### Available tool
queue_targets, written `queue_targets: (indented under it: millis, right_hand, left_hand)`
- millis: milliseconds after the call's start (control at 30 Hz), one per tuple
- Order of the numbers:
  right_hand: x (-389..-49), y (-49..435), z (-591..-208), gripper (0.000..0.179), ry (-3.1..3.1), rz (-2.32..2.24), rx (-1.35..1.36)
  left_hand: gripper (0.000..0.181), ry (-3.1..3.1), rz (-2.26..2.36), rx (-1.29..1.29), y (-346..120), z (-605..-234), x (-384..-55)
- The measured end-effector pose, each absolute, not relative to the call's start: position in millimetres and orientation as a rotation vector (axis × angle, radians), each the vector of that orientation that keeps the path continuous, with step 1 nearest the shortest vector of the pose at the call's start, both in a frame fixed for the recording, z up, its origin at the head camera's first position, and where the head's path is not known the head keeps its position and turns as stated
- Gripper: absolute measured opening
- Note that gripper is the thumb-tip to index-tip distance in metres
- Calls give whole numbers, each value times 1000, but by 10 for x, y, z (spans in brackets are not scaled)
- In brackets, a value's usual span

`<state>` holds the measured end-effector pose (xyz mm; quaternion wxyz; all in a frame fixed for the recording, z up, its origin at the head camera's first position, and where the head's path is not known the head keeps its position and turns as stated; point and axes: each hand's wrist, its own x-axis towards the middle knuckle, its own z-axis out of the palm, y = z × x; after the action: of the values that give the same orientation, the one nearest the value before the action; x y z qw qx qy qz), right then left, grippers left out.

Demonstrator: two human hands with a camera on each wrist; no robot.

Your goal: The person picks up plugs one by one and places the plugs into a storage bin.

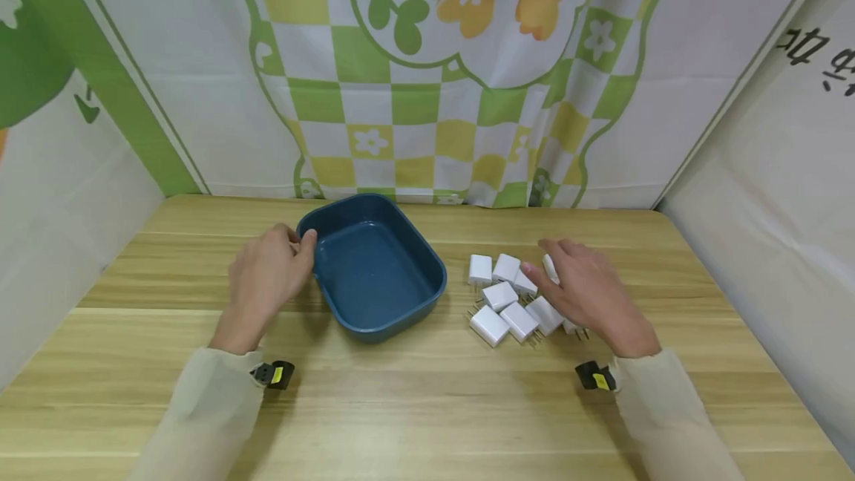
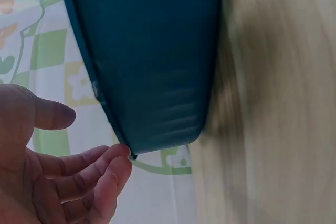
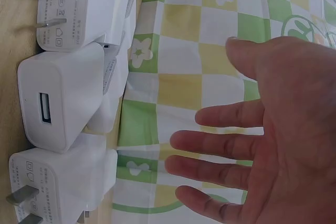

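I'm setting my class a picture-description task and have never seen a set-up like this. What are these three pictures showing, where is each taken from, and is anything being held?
There is no robot here, just a person's two bare hands. The wide picture comes from a camera worn on the head, looking forward and down. The other two come from cameras on the left and right wrists, so they look sideways.

On the wooden table sit a blue container and, to its right, a cluster of white plug adapters with metal prongs. A patterned curtain hangs behind.

The left hand has its fingertips at the container's rim, thumb apart from them. The right hand is spread above the adapters, holding nothing.
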<state>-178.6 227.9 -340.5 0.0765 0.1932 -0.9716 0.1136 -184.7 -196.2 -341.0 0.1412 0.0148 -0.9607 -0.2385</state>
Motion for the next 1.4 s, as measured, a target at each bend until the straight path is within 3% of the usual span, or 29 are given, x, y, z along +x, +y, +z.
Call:
queue_targets:
  millis: [267,1400]
  right_hand:
    - [-1797,2261,-3415,58,-2933,314,578]
    - [-1794,2215,-3447,50,-2975,328,642]
  left_hand:
    - [55,-2836,-703,140,-1924,-3459,-1847]
    - [49,-2932,-775,60,-1953,-3518,-1885]
